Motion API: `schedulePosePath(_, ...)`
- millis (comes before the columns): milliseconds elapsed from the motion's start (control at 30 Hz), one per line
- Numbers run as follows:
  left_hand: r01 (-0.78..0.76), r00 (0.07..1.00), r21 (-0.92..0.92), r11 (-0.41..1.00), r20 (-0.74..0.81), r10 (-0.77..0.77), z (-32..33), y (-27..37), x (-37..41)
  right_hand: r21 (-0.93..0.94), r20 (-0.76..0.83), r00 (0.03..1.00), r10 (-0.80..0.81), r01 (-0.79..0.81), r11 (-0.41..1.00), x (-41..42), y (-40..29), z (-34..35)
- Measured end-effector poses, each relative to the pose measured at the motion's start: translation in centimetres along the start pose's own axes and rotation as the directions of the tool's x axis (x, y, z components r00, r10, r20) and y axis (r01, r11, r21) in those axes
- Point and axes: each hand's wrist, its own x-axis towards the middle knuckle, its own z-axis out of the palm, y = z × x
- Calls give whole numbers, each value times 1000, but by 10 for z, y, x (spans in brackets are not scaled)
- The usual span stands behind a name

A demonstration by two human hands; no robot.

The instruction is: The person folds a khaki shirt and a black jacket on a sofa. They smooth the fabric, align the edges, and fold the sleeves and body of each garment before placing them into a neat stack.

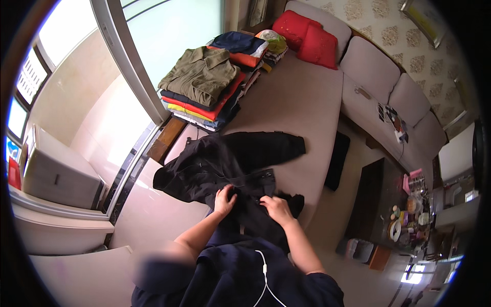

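A black jacket [199, 169] lies spread over the front end of the sofa seat, one sleeve [268, 146] stretched out to the right. Its lower part hangs towards my body. My left hand [225, 201] has the fabric between thumb and fingers near the middle of the garment. To the right of it, my right hand [277, 209] pinches another part of the black cloth, close to an edge with what looks like a fastener. Dark folds hide some of my fingertips.
Behind the jacket stands a tall stack of folded clothes [199, 76], an olive shirt on top. Further back are more folded clothes [239, 44] and red cushions [316, 44]. Cables [395, 122] lie on the sofa at right. A dark table [368, 199] holds dishes and jars. Sliding-door frame [126, 57] at left.
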Motion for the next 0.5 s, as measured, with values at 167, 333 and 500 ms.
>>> schedulePosePath(167,-130,888,-87,988,-453,77,-48,-3,-36,-127,-161,981,-109,89,988,-48,-86,-88)
schedulePosePath(333,-362,887,121,924,-261,381,-133,83,-10,-288,-142,953,-268,219,932,-89,-164,-141)
schedulePosePath(500,-659,686,179,731,541,486,-149,124,-15,-472,-299,902,-312,145,869,-132,-206,-177)
